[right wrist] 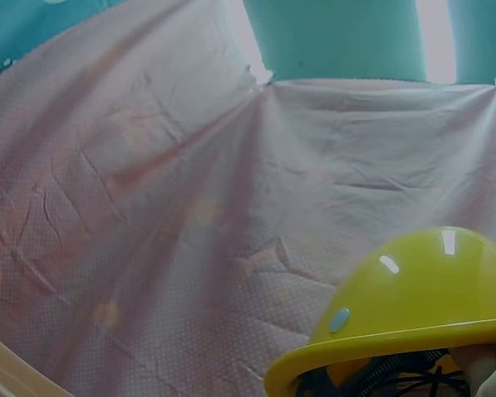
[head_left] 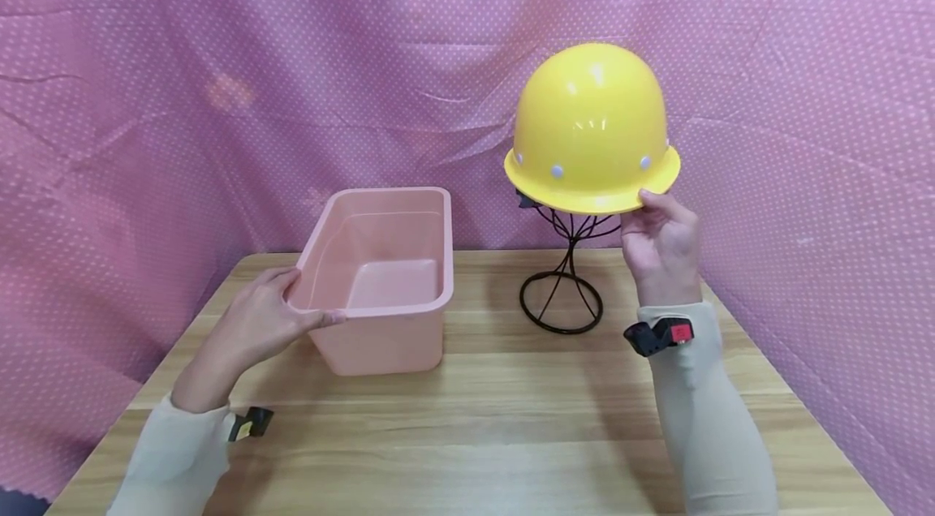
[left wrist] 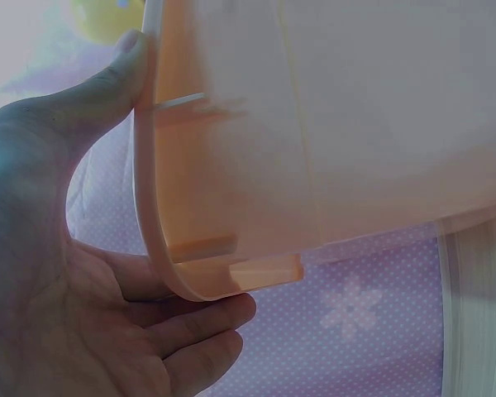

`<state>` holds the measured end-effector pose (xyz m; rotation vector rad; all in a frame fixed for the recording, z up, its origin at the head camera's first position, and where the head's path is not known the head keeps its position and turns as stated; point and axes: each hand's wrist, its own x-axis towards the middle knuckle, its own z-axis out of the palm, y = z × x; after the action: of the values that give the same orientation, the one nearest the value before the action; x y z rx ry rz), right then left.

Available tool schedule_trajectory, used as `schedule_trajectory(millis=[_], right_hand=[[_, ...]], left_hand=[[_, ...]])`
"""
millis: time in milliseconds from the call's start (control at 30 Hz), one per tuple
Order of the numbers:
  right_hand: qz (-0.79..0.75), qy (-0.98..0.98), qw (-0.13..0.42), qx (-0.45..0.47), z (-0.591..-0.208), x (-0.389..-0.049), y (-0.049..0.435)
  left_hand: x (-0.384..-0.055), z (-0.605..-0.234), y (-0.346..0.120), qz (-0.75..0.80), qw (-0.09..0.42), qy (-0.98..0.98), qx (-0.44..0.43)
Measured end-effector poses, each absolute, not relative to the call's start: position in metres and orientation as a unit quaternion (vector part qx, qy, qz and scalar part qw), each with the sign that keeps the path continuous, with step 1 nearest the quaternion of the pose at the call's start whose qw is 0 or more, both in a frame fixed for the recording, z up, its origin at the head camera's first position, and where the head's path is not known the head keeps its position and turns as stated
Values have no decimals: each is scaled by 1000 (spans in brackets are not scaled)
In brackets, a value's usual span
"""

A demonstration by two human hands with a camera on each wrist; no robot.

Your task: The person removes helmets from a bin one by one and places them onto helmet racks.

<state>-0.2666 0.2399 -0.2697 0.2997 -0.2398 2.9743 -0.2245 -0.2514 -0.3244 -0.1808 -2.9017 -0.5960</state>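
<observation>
A yellow hard hat (head_left: 592,126) is upright at the right, with silvery rivets along its lower edge. My right hand (head_left: 665,248) pinches its brim at the near right, thumb on top and the other fingers beneath. Below the hat stands a black wire stand (head_left: 571,244) on a ring base, its top hidden by the brim. In the right wrist view, dark straps and wires show under the hat (right wrist: 422,289). At the left is a pink plastic bin (head_left: 394,311). My left hand (head_left: 256,321) grips its near left corner, the thumb along the front rim.
The wooden table (head_left: 497,435) bears the bin and the stand, both toward its back edge. Pink dotted cloth (head_left: 380,78) hangs behind the table and along both sides. Each wrist carries a small black camera.
</observation>
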Motion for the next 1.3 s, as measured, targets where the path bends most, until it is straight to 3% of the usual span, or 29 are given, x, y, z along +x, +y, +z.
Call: schedule_trajectory(millis=[1300], right_hand=[[995,-62,73,-43,-307,-261,240]], left_hand=[[-222,-327,-247,-187,99,-975,-69]])
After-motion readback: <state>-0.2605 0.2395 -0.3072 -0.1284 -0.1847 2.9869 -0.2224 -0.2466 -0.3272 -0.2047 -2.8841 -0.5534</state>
